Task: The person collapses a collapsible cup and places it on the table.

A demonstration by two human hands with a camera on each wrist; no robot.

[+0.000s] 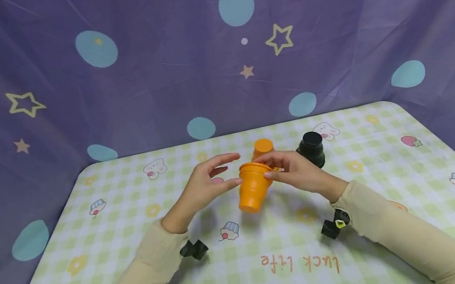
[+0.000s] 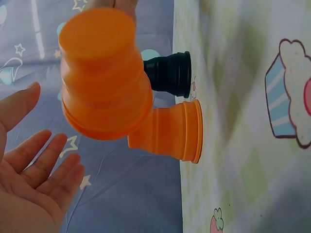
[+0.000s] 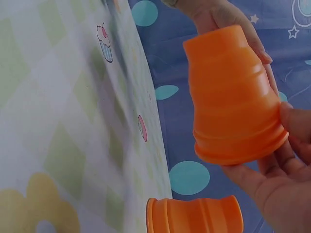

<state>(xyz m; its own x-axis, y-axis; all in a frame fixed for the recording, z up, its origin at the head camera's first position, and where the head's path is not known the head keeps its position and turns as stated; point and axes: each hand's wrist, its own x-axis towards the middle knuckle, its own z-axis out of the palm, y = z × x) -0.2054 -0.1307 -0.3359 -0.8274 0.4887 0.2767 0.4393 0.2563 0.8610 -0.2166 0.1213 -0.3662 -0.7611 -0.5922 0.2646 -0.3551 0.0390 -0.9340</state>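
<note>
My right hand (image 1: 294, 169) pinches an orange ridged cup (image 1: 253, 189) near its wide rim, thumb on the outside. The cup is tilted above the table, its narrow base pointing down and toward me. To its left, my left hand (image 2: 41, 179) has its fingers spread and thumb apart, a gap showing between it and the cup in the left wrist view. Behind the held cup, a second orange cup (image 2: 167, 131) stands upside down on its wide rim, partly hidden in the head view. A black cup (image 1: 312, 149) of like shape stands upside down to the right of it.
A green-and-white checked cloth (image 1: 116, 254) with cartoon prints covers the table. A purple curtain (image 1: 167, 87) with stars and blue ovals hangs behind its far edge. Small dark devices sit at both wrists.
</note>
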